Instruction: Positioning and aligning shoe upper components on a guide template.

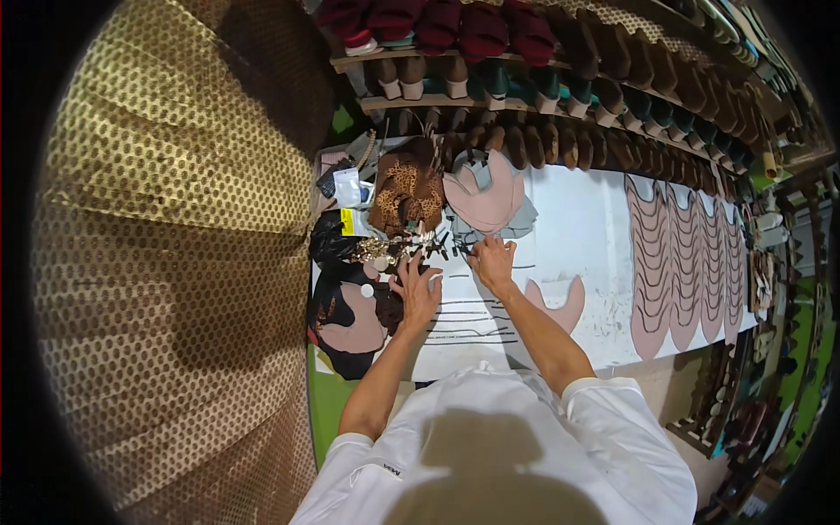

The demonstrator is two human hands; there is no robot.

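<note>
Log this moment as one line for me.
left hand: spread, beside small shiny pieces | right hand: near pink stack, grip unclear | white table: overlapping pink pieces toward right

Thin dark strips (pixel 472 321) lie flat, spaced out and roughly parallel, between the forearms. Small black pieces (pixel 458 250) lie scattered just beside the right hand's (pixel 495 263) fingertips; whether any is gripped is unclear. Small gold-coloured fittings (pixel 374 252) sit in a loose heap near the left hand (pixel 418 293). Curved pink pieces (pixel 490 207) lie stacked just beyond the right fingertips.
</note>
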